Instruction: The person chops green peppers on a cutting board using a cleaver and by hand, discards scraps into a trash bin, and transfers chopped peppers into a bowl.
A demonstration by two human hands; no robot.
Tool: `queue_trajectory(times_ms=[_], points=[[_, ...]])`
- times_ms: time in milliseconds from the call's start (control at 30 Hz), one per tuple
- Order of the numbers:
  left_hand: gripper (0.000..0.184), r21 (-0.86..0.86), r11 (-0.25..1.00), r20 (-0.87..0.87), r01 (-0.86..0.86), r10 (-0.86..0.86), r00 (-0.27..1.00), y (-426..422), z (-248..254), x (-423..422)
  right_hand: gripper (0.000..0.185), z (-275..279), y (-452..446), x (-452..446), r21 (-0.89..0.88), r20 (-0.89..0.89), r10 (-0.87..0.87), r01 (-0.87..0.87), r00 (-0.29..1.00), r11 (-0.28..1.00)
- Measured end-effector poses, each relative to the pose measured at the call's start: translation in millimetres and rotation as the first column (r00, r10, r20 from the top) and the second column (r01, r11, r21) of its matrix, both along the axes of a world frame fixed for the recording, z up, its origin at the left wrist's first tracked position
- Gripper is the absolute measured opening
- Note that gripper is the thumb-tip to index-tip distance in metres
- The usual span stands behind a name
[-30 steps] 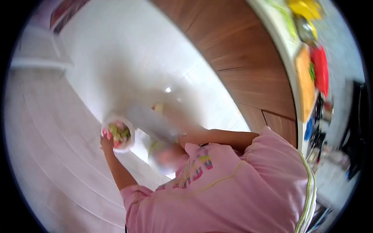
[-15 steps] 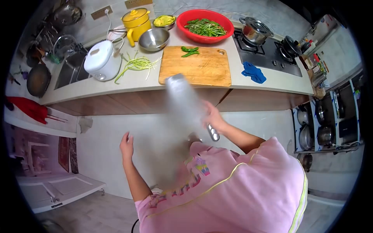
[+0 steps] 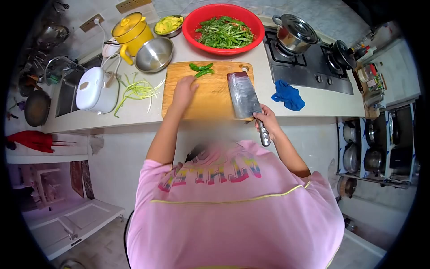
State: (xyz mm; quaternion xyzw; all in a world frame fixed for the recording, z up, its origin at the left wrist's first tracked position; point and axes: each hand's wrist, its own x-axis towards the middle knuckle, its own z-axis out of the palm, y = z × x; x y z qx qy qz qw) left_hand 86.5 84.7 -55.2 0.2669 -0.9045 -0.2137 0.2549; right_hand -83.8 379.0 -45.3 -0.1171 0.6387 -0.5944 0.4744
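My right hand grips the dark metal handle of a cleaver. The broad grey blade is over the right side of a wooden cutting board. On the board's left half is my left hand, its fingers stretched toward a few green chili peppers. Its fingertips are right by the lowest pepper; whether they touch it I cannot tell. Behind the board, a red basin holds cut green vegetables.
Left of the board are pale green strips, a white rice cooker, a steel bowl and a yellow pot. To the right are a blue cloth and a gas stove with a steel pot.
My left hand has moved from beside my body onto the board near the peppers. The cleaver, held in my right hand, has gone from below the counter edge to over the board's right side.
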Motion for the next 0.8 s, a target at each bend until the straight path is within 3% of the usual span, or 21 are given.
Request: queue_trajectory(times_ms=[67,133,333,533,667,767,800], points=[[0.031,0.003,1.0,0.037,0.008,-0.008,0.999,-12.4,-5.7,-22.8,0.023,-1.9,0.2,-4.7,0.091,0.038,0.022,-0.025,0.999,0.996],[0.031,-0.006,1.0,0.098,0.013,-0.012,0.995,-19.6,-14.4,-34.9,0.022,-7.6,-1.7,-7.2,0.119,0.031,0.014,-0.018,0.999,0.993],[0.023,0.043,0.998,0.07,0.054,-0.057,0.996,-23.3,-12.0,-42.0,0.015,-16.1,-5.3,-1.6,0.148,0.01,0.008,-0.009,1.0,0.989],[0.02,0.076,0.983,0.012,0.166,-0.167,0.986,-38.1,7.7,-30.0,0.008,-12.0,-9.5,14.5,0.081,-0.007,-0.074,0.075,0.997,0.994],[0.019,-0.051,0.935,0.084,0.352,-0.347,0.934,-15.6,15.0,-4.6,0.007,-12.4,-10.2,28.2,0.003,0.005,-0.072,0.072,0.997,0.997],[0.018,-0.076,0.923,0.098,0.377,-0.369,0.924,-1.5,-14.7,15.1,0.005,3.6,-18.7,35.8,0.01,-0.102,-0.005,0.006,0.995,1.0],[0.019,-0.115,0.927,0.046,0.358,-0.355,0.934,2.6,-13.2,17.5,0.009,9.9,-21.1,33.7,0.102,-0.184,0.088,-0.07,0.979,0.992]])
